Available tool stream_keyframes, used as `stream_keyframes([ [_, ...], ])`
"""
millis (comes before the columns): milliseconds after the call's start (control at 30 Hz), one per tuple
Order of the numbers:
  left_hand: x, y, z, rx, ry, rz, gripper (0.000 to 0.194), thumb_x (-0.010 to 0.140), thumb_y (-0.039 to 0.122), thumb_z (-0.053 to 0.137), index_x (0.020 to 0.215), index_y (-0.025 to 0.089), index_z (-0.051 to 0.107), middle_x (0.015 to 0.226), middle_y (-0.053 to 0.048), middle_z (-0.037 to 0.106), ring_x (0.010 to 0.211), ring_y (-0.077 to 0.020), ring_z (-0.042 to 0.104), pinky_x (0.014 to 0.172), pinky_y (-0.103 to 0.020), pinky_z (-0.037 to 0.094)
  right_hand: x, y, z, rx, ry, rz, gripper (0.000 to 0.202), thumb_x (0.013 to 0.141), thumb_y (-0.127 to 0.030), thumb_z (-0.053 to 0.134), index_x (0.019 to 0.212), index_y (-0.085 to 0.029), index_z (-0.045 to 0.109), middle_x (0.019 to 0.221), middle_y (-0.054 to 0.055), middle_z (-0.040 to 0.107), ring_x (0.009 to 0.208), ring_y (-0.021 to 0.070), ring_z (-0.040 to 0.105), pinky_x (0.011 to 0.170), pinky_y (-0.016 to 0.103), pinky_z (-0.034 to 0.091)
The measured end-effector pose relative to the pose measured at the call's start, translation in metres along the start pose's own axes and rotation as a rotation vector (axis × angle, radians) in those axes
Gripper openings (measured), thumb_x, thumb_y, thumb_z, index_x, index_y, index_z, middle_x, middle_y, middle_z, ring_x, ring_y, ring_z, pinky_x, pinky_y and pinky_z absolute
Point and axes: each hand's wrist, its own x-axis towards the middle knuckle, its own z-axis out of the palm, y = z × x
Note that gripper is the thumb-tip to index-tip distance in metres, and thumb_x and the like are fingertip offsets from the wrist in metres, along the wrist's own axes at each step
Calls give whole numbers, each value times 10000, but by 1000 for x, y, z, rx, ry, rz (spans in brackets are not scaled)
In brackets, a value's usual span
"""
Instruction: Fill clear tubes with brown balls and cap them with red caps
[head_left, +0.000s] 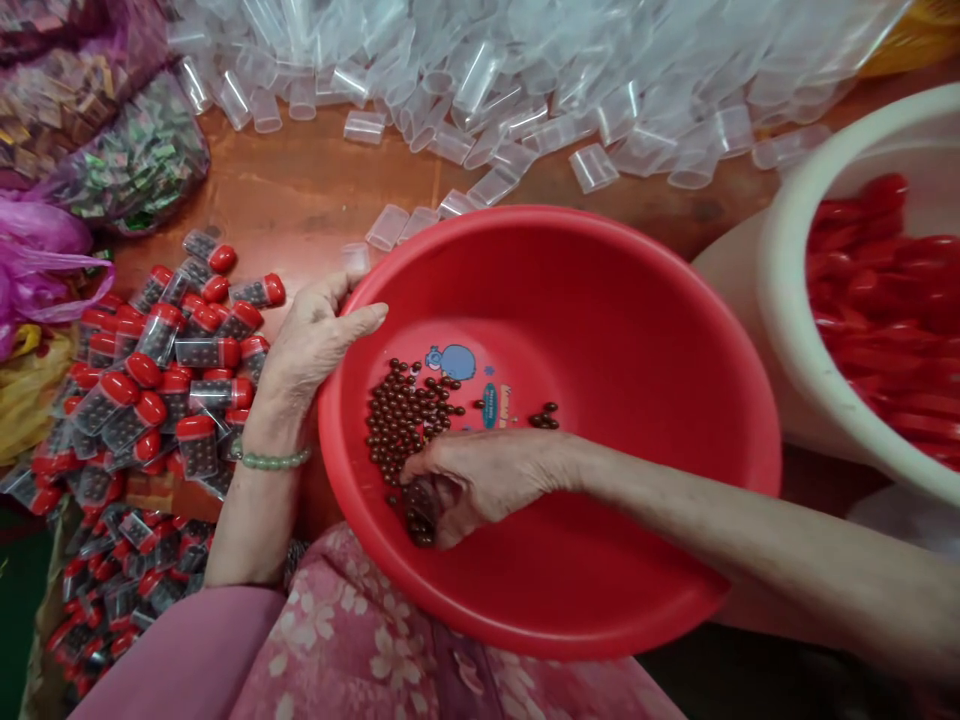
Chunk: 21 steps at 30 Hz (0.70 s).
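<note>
A large red basin rests tilted at the table's front edge, close to my lap. Small round brown balls are heaped at its left side, with a few apart near the printed picture on the bottom. My left hand grips the basin's left rim, thumb over the edge. Inside the basin, my right hand is curled round a clear plastic container low among the balls; its fingers partly hide it, and dark balls show in or beside it.
Filled clear containers with red caps are piled at the left. Many empty clear containers lie along the back. A white tub of red caps stands at the right. Bags of small packets sit back left.
</note>
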Motion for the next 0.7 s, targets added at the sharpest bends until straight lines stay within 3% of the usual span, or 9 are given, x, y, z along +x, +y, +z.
stream_keyframes([
  [100,3,-6,-2,140,34,73,301,808,306,660,1059,140,641,1020,-63,724,986,-231,676,887,-367,540,4,4,2,151,-13,-56,264,695,-312,742,889,-157,651,757,2,652,666,138,593,541,211,393],
  [233,-16,6,0,625,196,415,342,895,283,561,1204,139,586,1291,-111,617,1270,-254,509,1125,-440,357,-3,5,-3,500,-13,-158,395,639,-284,775,951,-166,564,726,-26,635,663,131,592,587,218,445],
  [267,-26,13,1,734,151,501,361,902,242,544,1245,131,560,1348,-128,574,1317,-252,461,1155,-451,314,-7,4,-7,591,3,-176,421,625,-268,779,956,-174,535,715,-39,630,660,128,593,606,224,461],
  [333,-46,26,6,815,-125,589,394,891,142,515,1285,145,533,1382,-132,544,1342,-227,441,1146,-442,343,-19,2,-16,678,50,-226,386,627,-246,765,916,-185,517,700,-53,622,653,122,591,634,237,480],
  [400,-61,34,12,777,-421,546,456,838,137,575,1292,152,531,1416,-138,509,1361,-234,426,1129,-420,383,-30,1,-24,660,106,-312,273,656,-251,741,834,-180,547,700,-48,620,653,114,583,642,239,482],
  [467,-69,36,19,741,-560,467,446,810,182,636,1248,143,567,1470,-162,442,1380,-262,404,1128,-411,386,-39,2,-29,645,145,-407,235,659,-269,748,787,-170,577,722,-38,626,662,110,584,648,236,482],
  [567,-69,33,30,754,-512,391,288,829,229,650,1107,155,635,1515,-164,378,1406,-285,361,1154,-429,339,-45,2,-29,702,182,-474,247,658,-285,766,813,-183,603,770,-36,642,681,100,598,661,225,497],
  [700,-73,30,39,784,-468,321,136,839,171,612,971,195,639,1554,-93,328,1440,-286,296,1169,-440,305,-58,-8,-23,650,185,-462,189,688,-280,743,812,-196,629,733,-35,668,622,98,614,646,212,528],
])
